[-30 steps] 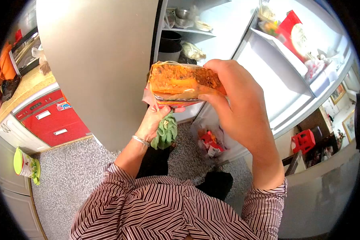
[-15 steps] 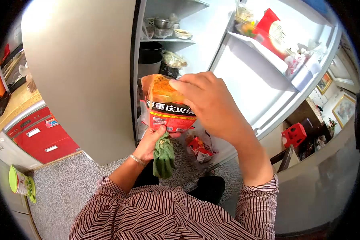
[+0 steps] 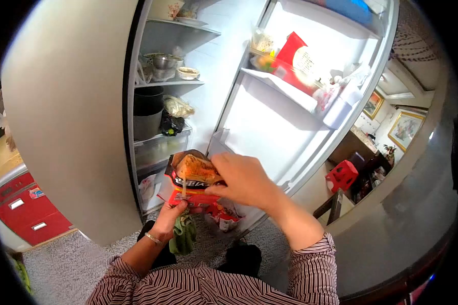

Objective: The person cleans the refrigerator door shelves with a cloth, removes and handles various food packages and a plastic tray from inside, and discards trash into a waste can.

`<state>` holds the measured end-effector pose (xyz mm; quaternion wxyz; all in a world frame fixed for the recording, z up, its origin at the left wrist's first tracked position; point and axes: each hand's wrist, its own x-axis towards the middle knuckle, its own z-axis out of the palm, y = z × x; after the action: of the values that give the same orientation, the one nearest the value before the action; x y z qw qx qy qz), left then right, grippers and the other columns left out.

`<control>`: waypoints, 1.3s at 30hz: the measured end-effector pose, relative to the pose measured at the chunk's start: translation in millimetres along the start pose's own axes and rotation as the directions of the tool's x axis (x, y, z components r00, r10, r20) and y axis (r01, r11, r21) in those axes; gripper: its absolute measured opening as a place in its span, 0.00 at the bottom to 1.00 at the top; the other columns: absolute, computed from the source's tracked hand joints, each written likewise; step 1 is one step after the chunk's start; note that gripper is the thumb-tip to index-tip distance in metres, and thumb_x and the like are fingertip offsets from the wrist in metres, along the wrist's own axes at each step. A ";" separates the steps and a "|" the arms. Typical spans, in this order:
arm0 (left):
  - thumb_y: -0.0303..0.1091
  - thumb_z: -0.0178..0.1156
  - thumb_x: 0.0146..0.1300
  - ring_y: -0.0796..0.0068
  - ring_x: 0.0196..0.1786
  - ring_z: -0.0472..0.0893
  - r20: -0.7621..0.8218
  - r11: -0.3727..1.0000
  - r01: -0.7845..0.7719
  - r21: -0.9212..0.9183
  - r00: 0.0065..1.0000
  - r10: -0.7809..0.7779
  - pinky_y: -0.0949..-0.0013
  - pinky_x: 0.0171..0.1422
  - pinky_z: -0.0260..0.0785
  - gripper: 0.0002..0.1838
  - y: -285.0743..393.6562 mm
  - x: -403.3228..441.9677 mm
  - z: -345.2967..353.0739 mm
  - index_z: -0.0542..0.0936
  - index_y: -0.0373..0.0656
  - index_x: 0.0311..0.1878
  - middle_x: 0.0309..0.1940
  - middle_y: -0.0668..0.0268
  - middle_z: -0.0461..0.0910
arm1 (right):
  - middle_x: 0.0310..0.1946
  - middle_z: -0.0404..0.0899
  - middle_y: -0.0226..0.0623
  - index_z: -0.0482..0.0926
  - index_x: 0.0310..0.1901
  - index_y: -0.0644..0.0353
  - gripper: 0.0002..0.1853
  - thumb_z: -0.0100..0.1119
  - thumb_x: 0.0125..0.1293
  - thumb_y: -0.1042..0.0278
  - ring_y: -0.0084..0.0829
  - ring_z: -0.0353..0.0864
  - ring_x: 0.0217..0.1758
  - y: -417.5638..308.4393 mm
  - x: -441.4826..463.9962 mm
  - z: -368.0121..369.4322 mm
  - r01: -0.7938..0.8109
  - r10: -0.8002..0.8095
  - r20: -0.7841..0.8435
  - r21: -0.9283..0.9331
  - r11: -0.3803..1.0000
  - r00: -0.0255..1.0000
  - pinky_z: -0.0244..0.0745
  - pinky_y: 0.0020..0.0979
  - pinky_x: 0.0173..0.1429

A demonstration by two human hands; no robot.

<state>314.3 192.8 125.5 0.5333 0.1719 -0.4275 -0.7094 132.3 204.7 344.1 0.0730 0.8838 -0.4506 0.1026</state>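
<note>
A red-and-black packet (image 3: 201, 197) is held in front of an open fridge (image 3: 262, 119), its opened mouth turned upward and away from the body, its printed face toward the viewer. In the mouth an orange-brown block (image 3: 196, 169) is exposed; its long axis is set crosswise, sloping slightly down to the right. The lettering is partly covered and cannot be read in full. The packet's right end is hidden by the right hand (image 3: 244, 178), whose thumb and fingers are bent around it. The lower left edge is pinched by the left hand (image 3: 169, 217), thumb in front; its other fingers are largely concealed. A green cloth (image 3: 183, 236) is hung below the packet, beside the left hand, its upper end obscured.
</note>
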 end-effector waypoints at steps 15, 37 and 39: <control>0.46 0.67 0.67 0.65 0.58 0.80 0.086 0.761 0.648 0.032 0.757 -0.648 0.64 0.57 0.77 0.41 -171.4 -12.7 -79.5 0.60 0.36 0.74 0.60 0.57 0.78 | 0.37 0.80 0.49 0.75 0.42 0.60 0.21 0.69 0.58 0.52 0.53 0.80 0.43 54.9 -103.7 169.6 -0.520 0.478 0.252 0.135 0.844 0.841 0.74 0.48 0.47; 0.41 0.62 0.69 0.71 0.57 0.78 -0.033 0.655 0.751 0.077 0.659 -0.751 0.66 0.64 0.70 0.24 -225.0 92.6 -99.3 0.74 0.39 0.63 0.57 0.60 0.76 | 0.42 0.83 0.41 0.79 0.49 0.68 0.20 0.67 0.54 0.69 0.33 0.82 0.40 220.0 42.0 422.1 -0.692 0.898 0.340 0.720 -0.057 0.279 0.77 0.35 0.47; 0.41 0.62 0.69 0.71 0.59 0.77 -0.054 0.628 0.769 0.118 0.636 -0.769 0.67 0.63 0.69 0.23 -216.5 94.5 -93.6 0.74 0.39 0.63 0.57 0.60 0.76 | 0.39 0.83 0.40 0.79 0.46 0.68 0.20 0.68 0.52 0.68 0.34 0.82 0.37 226.3 54.4 434.8 -0.659 0.884 0.371 0.745 -0.101 0.284 0.78 0.36 0.44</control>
<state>212.7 82.1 -79.4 0.1671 0.3713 -0.3589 -0.8399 30.1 -66.1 -55.3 -0.3593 0.3390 -0.7586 0.4249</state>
